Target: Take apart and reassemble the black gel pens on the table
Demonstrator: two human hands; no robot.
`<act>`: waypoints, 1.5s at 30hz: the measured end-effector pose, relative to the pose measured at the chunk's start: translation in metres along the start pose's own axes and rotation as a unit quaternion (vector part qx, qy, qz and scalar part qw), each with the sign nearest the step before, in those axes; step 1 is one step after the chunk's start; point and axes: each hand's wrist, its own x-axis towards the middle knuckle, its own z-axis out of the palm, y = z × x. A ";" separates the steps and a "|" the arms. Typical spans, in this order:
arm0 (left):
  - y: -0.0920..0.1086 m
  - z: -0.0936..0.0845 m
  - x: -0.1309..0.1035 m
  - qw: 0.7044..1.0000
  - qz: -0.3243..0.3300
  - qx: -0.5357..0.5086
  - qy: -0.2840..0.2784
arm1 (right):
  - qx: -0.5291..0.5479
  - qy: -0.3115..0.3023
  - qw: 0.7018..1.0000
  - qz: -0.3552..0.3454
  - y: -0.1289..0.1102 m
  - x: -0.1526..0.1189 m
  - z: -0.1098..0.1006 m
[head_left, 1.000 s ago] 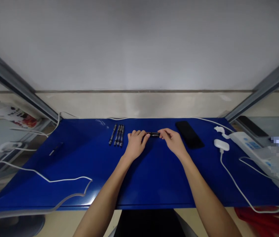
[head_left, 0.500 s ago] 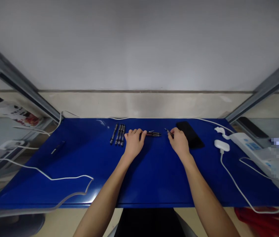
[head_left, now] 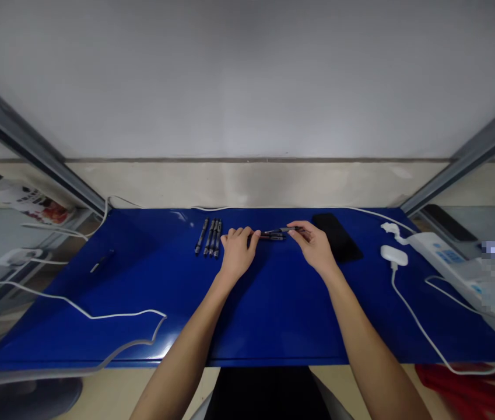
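My left hand (head_left: 237, 251) rests on the desk with its fingers curled. Dark pens (head_left: 277, 237) lie crosswise, their left ends going in under its thumb and fingers; how many there are is hidden. Between the thumb and fingertips of my right hand (head_left: 317, 248) is a black pen (head_left: 290, 230), held nearly level just above the other pens and pointing left. Left of my left hand, several black pens (head_left: 211, 238) are laid out side by side, roughly parallel, one set slightly apart.
The blue desk (head_left: 269, 315) has a black phone (head_left: 339, 239) beside my right hand. Further right are a white charging case (head_left: 393, 255) on a cable and a power strip (head_left: 448, 262). At left lie a dark pen-like item (head_left: 102, 261) and a loose white cable (head_left: 120, 315).
My right hand has turned and lifted the pen, bringing it left and over the pens at my left hand. My left hand has stayed in place.
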 end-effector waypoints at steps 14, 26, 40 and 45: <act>0.013 -0.011 -0.007 0.988 0.124 -0.045 -0.083 | -0.092 -0.085 0.992 0.008 -0.013 -0.013 0.024; 0.011 -0.011 -0.006 0.986 0.132 -0.071 -0.076 | -0.121 -0.083 0.989 -0.006 -0.019 -0.014 0.022; 0.010 -0.006 -0.006 0.991 0.109 -0.039 -0.066 | -0.104 -0.109 0.987 -0.051 -0.016 -0.013 0.022; 0.011 -0.009 -0.007 0.986 0.126 -0.091 -0.062 | -0.145 -0.096 0.983 -0.058 -0.015 -0.013 0.022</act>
